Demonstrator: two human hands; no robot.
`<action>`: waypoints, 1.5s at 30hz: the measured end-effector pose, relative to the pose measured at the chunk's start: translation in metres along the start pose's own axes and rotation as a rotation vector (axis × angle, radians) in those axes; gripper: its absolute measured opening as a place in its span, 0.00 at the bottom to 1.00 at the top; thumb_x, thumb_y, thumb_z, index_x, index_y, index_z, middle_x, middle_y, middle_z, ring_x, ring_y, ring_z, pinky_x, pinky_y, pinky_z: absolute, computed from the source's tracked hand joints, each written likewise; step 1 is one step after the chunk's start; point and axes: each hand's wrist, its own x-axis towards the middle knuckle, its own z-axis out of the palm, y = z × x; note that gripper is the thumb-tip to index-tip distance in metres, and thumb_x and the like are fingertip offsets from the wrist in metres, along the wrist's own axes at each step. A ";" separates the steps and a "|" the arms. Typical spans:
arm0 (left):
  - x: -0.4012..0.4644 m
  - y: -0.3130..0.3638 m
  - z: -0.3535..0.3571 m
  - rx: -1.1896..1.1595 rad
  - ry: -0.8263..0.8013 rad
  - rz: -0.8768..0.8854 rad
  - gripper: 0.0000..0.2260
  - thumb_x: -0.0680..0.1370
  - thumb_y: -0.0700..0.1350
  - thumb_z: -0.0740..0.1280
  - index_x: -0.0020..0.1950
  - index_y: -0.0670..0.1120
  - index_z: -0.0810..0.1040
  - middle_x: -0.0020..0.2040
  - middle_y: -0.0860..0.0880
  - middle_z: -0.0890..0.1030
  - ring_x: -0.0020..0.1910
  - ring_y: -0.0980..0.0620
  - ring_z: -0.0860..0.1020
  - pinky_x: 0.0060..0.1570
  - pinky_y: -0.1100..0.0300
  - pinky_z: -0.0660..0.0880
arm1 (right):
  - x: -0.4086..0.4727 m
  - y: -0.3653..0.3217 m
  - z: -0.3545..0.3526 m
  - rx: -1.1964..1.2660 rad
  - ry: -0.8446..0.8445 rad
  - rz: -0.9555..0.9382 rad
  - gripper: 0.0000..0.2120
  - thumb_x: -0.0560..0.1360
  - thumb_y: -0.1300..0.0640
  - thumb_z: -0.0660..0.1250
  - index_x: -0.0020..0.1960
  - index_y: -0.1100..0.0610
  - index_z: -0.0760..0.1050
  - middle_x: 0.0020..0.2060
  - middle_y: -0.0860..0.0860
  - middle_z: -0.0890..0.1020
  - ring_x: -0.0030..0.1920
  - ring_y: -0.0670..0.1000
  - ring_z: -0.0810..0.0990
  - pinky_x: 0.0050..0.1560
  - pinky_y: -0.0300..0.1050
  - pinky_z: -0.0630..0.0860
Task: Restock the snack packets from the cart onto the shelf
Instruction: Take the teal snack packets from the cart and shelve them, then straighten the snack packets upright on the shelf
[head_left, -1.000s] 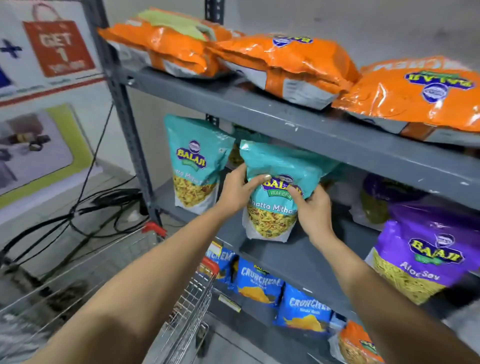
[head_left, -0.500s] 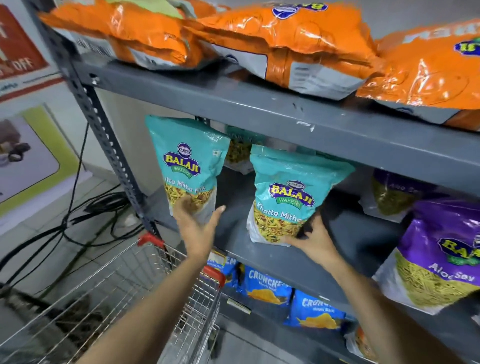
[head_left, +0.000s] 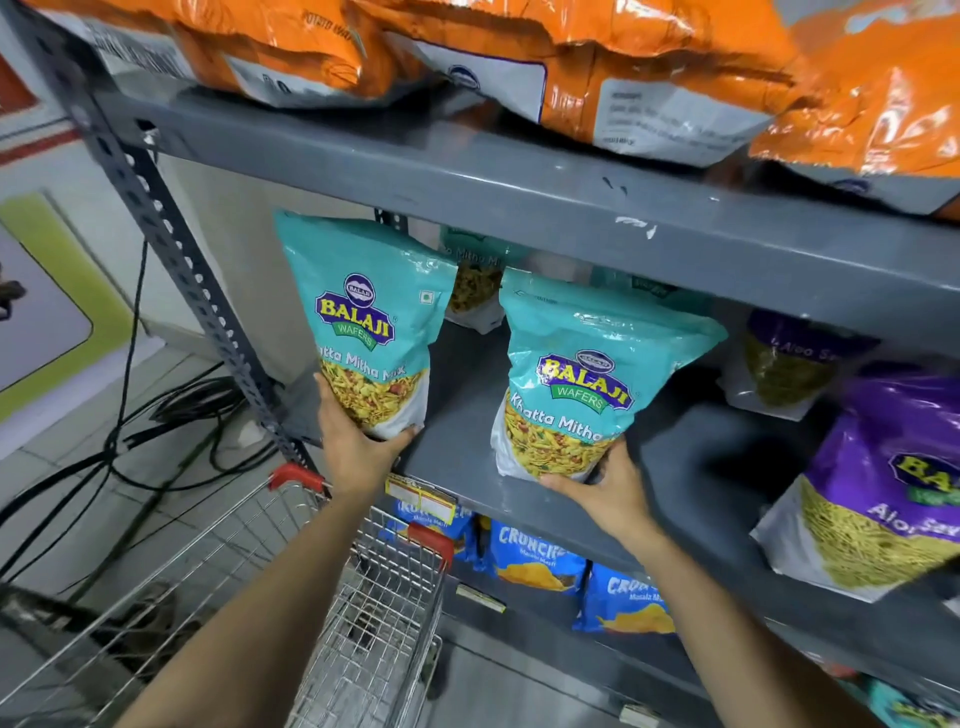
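Two teal Balaji Khatta Mitha Mix packets stand upright on the grey middle shelf (head_left: 467, 447). My left hand (head_left: 358, 441) cups the bottom of the left teal packet (head_left: 363, 332), fingers wrapped under its base. My right hand (head_left: 608, 488) grips the lower right corner of the right teal packet (head_left: 587, 384), near the shelf's front edge. More teal packets (head_left: 475, 280) stand behind them. The wire cart (head_left: 363, 613) with red corner guards sits below my arms; its visible part holds no packets.
Orange packets (head_left: 597, 67) lie on the top shelf. Purple Aloo Sev packets (head_left: 883, 493) stand to the right on the middle shelf. Blue Crunchex packets (head_left: 535, 556) fill the shelf below. The perforated upright post (head_left: 176, 244) stands at left, black cables (head_left: 156, 431) on the floor.
My left hand left the right packet, crossed to the left packet and now holds its base. My right hand slid down to the right packet's lower corner. The view moved closer.
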 end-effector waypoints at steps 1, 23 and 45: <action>-0.001 -0.001 -0.001 -0.002 -0.004 0.003 0.61 0.58 0.51 0.83 0.79 0.53 0.44 0.76 0.47 0.62 0.75 0.45 0.63 0.73 0.49 0.62 | -0.004 -0.001 0.001 -0.004 0.003 0.004 0.49 0.50 0.39 0.83 0.66 0.42 0.64 0.58 0.41 0.81 0.60 0.46 0.80 0.62 0.55 0.79; -0.032 -0.001 -0.017 -0.105 0.021 -0.006 0.50 0.65 0.48 0.80 0.78 0.45 0.53 0.76 0.43 0.60 0.76 0.45 0.61 0.75 0.44 0.61 | -0.029 -0.004 -0.008 0.058 0.041 0.004 0.47 0.60 0.53 0.83 0.71 0.49 0.60 0.58 0.42 0.75 0.62 0.46 0.74 0.59 0.38 0.72; -0.281 0.180 0.239 -0.205 -1.018 0.232 0.53 0.56 0.55 0.83 0.74 0.50 0.59 0.69 0.55 0.73 0.67 0.56 0.73 0.62 0.61 0.70 | -0.153 0.131 -0.311 -0.160 1.057 0.119 0.31 0.56 0.42 0.80 0.50 0.55 0.72 0.45 0.55 0.80 0.48 0.59 0.79 0.50 0.56 0.75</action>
